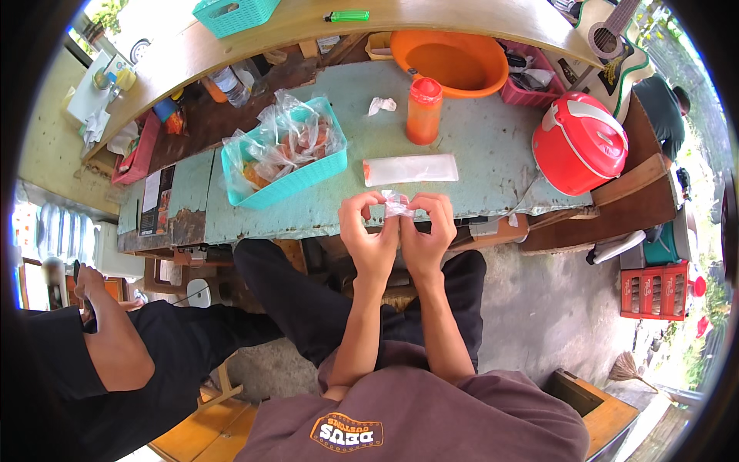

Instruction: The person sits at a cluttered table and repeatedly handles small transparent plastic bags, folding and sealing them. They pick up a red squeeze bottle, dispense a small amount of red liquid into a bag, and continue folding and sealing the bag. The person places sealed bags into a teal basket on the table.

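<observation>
Both hands pinch a small clear plastic bag [396,203] just above the table's front edge. My left hand [369,231] grips its left side between thumb and fingers, and my right hand [428,231] grips its right side. Just beyond them a flat pack of clear plastic bags [411,168] lies on the pale blue worn tabletop [491,138]. Behind the pack stands a squeeze bottle [424,112] with orange-red contents. To the left, a turquoise plastic basket [288,179] holds several filled clear bags [294,141]. A crumpled white scrap [382,105] rests near the bottle.
A red rice cooker [583,144] sits at the right end. An orange basin [496,69] and a pink basket [534,95] stand at the back under a raised wooden shelf [288,34]. At left sits another person [115,346] in black. A guitar [606,40] leans at far right.
</observation>
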### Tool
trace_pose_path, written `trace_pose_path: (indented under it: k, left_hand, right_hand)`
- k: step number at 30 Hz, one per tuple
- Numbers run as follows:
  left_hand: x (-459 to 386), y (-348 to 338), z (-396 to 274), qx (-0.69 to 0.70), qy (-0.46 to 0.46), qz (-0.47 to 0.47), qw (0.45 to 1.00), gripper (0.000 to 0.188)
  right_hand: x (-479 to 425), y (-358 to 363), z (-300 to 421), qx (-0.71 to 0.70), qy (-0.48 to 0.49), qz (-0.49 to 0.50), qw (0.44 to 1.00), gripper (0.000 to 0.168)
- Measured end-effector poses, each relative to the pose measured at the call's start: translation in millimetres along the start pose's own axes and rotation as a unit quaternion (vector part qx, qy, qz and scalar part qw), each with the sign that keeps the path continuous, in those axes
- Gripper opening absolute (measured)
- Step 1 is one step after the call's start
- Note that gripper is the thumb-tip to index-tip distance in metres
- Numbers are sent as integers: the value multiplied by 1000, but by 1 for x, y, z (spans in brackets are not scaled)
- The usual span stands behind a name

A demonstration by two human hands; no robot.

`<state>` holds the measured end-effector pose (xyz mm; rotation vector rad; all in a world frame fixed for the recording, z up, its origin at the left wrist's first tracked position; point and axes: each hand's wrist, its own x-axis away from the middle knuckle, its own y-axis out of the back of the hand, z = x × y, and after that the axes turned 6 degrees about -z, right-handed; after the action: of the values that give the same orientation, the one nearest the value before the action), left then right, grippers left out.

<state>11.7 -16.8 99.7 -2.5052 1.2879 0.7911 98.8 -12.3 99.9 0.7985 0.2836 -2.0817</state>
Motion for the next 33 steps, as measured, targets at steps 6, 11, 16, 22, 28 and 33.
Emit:
trace_pose_path:
  k: [6, 11, 16, 22, 28, 33]
  left_hand:
    - [3, -11, 6, 13, 15, 13, 1000, 18]
    - [-5, 0, 8, -27, -37, 60, 997, 20]
    - [-2, -9, 9, 15, 8, 120, 993, 19]
    - [-5, -18, 28, 100, 101, 202, 969, 15]
    - [-2, -22, 32, 19, 100, 174, 980, 16]
    - [4, -29, 25, -30, 14, 66, 997, 18]
  right_hand:
    - [8, -5, -7, 1, -56, -4, 998, 25]
    - [-14, 7, -7, 68, 56, 66, 994, 21]
    - [-3, 4, -18, 32, -75, 23, 996, 20]
    - [-12, -1, -21, 38, -66, 6, 997, 20]
    - [-12, -3, -24, 87, -82, -5, 993, 21]
    - [-7, -4, -26, 83, -117, 5, 990, 21]
